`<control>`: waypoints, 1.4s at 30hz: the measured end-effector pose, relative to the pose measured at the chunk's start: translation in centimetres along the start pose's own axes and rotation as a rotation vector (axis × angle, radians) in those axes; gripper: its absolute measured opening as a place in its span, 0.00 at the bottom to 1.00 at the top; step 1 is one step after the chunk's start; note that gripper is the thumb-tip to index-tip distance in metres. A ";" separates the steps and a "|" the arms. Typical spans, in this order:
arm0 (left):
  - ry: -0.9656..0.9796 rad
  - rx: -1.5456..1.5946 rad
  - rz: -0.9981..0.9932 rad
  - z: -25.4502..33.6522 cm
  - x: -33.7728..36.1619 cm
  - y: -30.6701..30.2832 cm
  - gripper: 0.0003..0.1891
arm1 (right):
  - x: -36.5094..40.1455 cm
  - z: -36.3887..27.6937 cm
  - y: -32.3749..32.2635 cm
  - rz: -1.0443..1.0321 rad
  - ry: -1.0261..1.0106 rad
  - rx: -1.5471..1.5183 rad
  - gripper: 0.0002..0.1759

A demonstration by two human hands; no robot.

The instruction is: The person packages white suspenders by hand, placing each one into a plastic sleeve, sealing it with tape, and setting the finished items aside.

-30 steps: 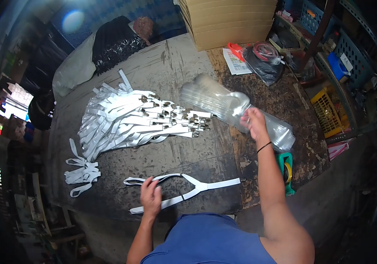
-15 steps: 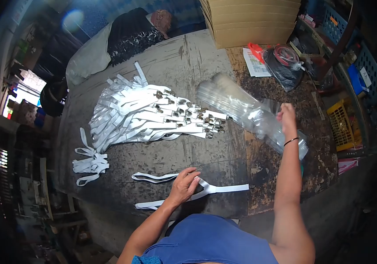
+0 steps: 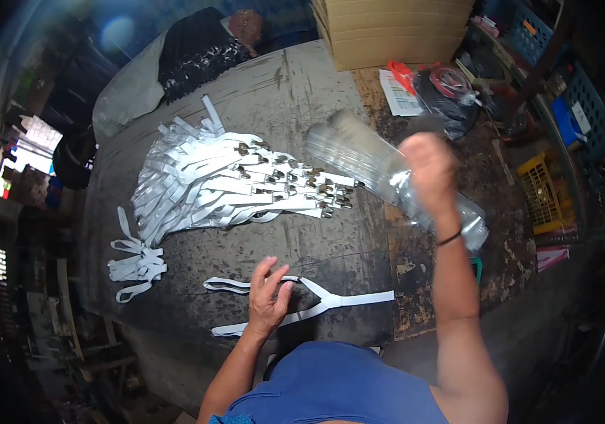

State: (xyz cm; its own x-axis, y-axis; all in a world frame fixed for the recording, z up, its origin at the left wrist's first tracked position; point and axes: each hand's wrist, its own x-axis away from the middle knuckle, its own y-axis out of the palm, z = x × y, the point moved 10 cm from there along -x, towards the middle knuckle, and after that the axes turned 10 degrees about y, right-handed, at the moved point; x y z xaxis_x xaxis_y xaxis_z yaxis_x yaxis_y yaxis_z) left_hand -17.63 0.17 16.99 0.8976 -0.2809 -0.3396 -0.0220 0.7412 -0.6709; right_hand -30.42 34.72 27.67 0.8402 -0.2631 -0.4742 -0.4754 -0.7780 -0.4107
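Observation:
A pair of white suspenders (image 3: pixel 362 298) lies spread in a Y shape near the table's front edge. My left hand (image 3: pixel 268 300) is over its looped straps, fingers apart and holding nothing. Raised above a stack of clear plastic sleeves (image 3: pixel 359 152), my right hand (image 3: pixel 429 169) is smeared by motion; whether its fingers grip anything does not show. A large pile of white suspenders (image 3: pixel 203 173) with metal clips (image 3: pixel 327 191) lies at centre left, many of them seemingly in clear wrapping. A smaller bundle of white straps (image 3: pixel 136 267) sits at the left edge.
The dark, worn table (image 3: pixel 345 247) carries everything. A cardboard box (image 3: pixel 398 35) stands at the back, near a printed paper (image 3: pixel 400 95) and a black plastic bag (image 3: pixel 443 109). Filled sacks (image 3: pixel 129 95) lie back left. A yellow crate (image 3: pixel 542 194) is on the right.
My right hand has moved left and up over the plastic sleeves. My left hand has shifted left along the suspenders, its fingers lifting and spreading. The view has shifted slightly.

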 end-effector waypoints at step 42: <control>-0.428 0.241 -0.032 -6.8 25.9 -21.0 0.06 | 28.2 -23.1 21.0 -0.867 0.000 -0.379 0.06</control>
State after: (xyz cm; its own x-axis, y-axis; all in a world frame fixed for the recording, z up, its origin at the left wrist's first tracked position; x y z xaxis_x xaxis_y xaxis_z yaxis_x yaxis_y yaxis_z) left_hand 3.11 -26.83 17.79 0.9976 -0.0676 0.0143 0.0659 0.8706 -0.4875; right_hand -10.67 -2.29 23.67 0.8608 0.4939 -0.1225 0.4313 -0.8359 -0.3395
